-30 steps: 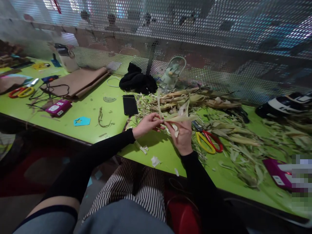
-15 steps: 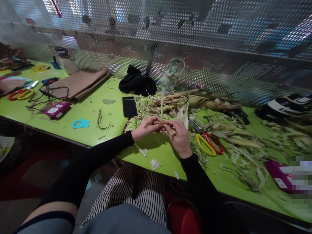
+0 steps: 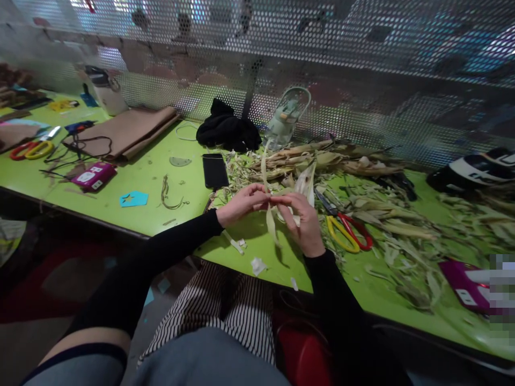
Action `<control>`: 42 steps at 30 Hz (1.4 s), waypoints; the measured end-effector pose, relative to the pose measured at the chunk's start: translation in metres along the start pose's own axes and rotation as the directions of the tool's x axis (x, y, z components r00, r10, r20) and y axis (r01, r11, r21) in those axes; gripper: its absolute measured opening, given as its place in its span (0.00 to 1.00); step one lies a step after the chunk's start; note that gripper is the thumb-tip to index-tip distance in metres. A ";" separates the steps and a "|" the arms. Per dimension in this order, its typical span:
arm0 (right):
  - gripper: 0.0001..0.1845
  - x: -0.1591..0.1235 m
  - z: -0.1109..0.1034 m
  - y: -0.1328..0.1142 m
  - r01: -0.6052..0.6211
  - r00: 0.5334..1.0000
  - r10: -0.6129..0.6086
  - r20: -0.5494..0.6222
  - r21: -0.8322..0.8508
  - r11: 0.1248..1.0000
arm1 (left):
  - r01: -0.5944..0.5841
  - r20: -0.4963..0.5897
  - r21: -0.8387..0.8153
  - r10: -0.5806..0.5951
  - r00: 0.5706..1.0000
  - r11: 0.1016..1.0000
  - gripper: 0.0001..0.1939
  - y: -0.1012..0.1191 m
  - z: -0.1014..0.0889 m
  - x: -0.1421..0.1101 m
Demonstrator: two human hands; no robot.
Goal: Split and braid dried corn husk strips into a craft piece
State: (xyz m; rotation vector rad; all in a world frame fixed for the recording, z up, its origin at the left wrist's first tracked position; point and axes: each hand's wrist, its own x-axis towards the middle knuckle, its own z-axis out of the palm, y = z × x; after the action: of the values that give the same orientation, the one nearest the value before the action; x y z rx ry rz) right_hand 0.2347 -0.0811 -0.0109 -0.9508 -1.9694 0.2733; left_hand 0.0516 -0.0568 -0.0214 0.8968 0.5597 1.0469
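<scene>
My left hand (image 3: 243,202) and my right hand (image 3: 302,222) meet above the green table (image 3: 140,182), both pinched on pale corn husk strips (image 3: 270,225). One thin strip rises up from my left fingers and another hangs down between the hands. A wider husk piece (image 3: 306,181) stands up behind my right hand. Both arms wear black sleeves. Red and yellow scissors (image 3: 346,233) lie just right of my right hand.
A heap of corn husks (image 3: 362,177) covers the table's right half. A black phone (image 3: 214,170), black cloth (image 3: 227,131), clear bottle (image 3: 286,115), brown paper (image 3: 129,131), pink boxes (image 3: 93,176) and second scissors (image 3: 28,150) lie around. Perforated metal screen behind.
The hands came together and shifted slightly. A husk strip that pointed up now also hangs down between the hands; the wide husk piece stays upright behind my right hand.
</scene>
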 end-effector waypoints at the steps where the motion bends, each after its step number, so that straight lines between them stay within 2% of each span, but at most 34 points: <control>1: 0.08 0.000 0.000 -0.001 -0.028 1.000 0.028 -0.010 0.029 0.999 | -0.006 0.015 -0.004 0.006 1.000 1.000 0.12 0.000 0.000 0.000; 5: 0.08 0.000 0.001 -0.004 -0.190 0.979 0.198 -0.046 0.140 0.972 | 0.010 0.075 0.036 -0.013 0.997 0.999 0.21 -0.001 -0.001 0.001; 9: 0.09 0.000 0.002 -0.005 -0.269 0.952 0.290 -0.099 0.179 0.946 | 0.019 0.131 0.091 -0.031 0.991 0.996 0.21 -0.001 0.001 0.000; 12: 0.09 0.001 0.003 -0.004 -0.284 0.946 0.306 -0.108 0.182 0.942 | 0.057 0.179 0.122 -0.079 0.981 0.991 0.18 0.003 0.003 -0.003; 15: 0.10 0.002 0.004 -0.002 -0.298 0.941 0.321 -0.103 0.194 0.935 | 0.064 0.170 0.142 -0.088 0.982 0.988 0.18 0.006 0.006 -0.005; 21: 0.12 0.002 0.004 0.005 -0.320 0.924 0.356 -0.142 0.226 0.920 | -0.014 0.154 0.125 -0.005 0.988 0.992 0.17 0.008 0.005 -0.007; 25: 0.14 0.002 0.004 0.004 -0.297 0.939 0.325 -0.109 0.215 0.930 | -0.012 0.190 0.184 -0.023 0.982 0.983 0.15 0.007 0.005 -0.007; 32: 0.13 0.003 0.005 -0.003 -0.351 0.930 0.368 -0.015 0.267 0.898 | 0.033 0.085 0.118 -0.043 0.995 0.993 0.11 0.005 0.006 -0.005; 37: 0.15 0.003 0.002 -0.008 -0.354 0.929 0.369 -0.029 0.221 0.909 | 0.060 0.049 0.111 -0.066 0.997 0.992 0.09 0.010 0.004 -0.006; 42: 0.16 0.003 0.003 -0.012 -0.396 0.915 0.403 0.027 0.259 0.881 | 0.033 0.101 0.181 -0.052 0.994 0.983 0.11 0.010 0.000 -0.005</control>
State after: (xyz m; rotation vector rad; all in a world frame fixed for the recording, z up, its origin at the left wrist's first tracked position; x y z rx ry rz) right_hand 0.2251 -0.0865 -0.0042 -1.1724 -1.6442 0.7307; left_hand 0.0450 -0.0596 -0.0133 1.0876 0.5888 0.9144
